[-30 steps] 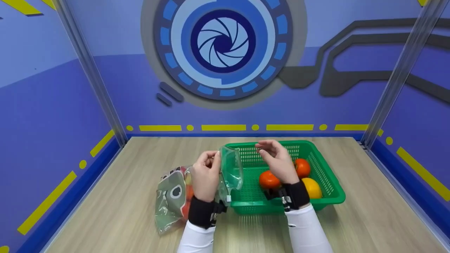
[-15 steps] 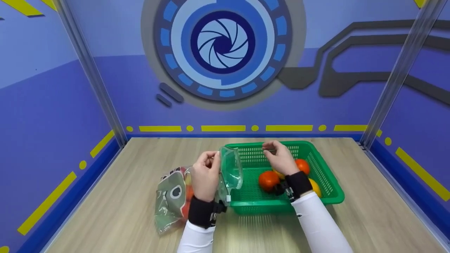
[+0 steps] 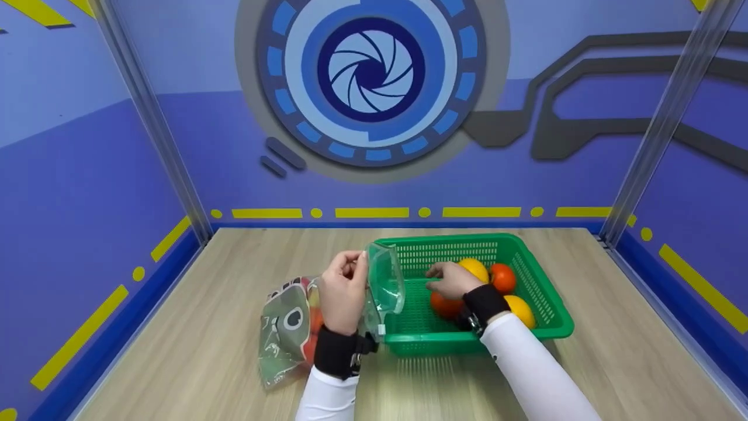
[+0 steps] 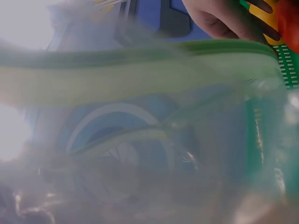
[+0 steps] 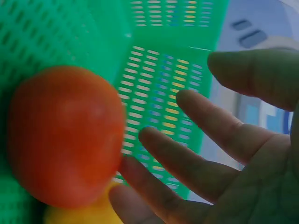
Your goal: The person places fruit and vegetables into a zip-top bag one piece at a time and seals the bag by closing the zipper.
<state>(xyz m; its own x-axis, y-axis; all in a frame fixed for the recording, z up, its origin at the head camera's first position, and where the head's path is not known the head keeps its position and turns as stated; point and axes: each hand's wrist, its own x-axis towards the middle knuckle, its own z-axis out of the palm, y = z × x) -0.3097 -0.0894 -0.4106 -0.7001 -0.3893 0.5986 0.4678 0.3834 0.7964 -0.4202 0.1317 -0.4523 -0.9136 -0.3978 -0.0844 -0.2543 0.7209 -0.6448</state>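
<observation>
My left hand [image 3: 345, 292] pinches the edge of a clear, printed zip bag [image 3: 283, 327] on the left, and its transparent part spreads over the left end of the green basket [image 3: 555, 333]. Reddish contents show through the bag. Up close in the left wrist view, the bag's green zip strip [image 4: 140, 58] crosses the frame. My right hand [image 3: 453, 282] is inside the basket, fingers spread, holding nothing. Below it is a red tomato [image 3: 444, 307]; in the right wrist view the fingertips [image 5: 149, 135] come near this tomato [image 5: 65, 135], and contact is unclear.
Another tomato [image 3: 502, 278] and two round yellow-orange fruits, one behind [image 3: 474, 269] and one at the front right [image 3: 519, 311], lie in the basket's right part. Basket and bag stand on a wooden tabletop [image 3: 175, 339] between blue panels.
My right hand first shifted a little right, then lowered into the basket toward the front tomato. The yellow-orange fruit behind it has come into view. My left hand and the bag stay put.
</observation>
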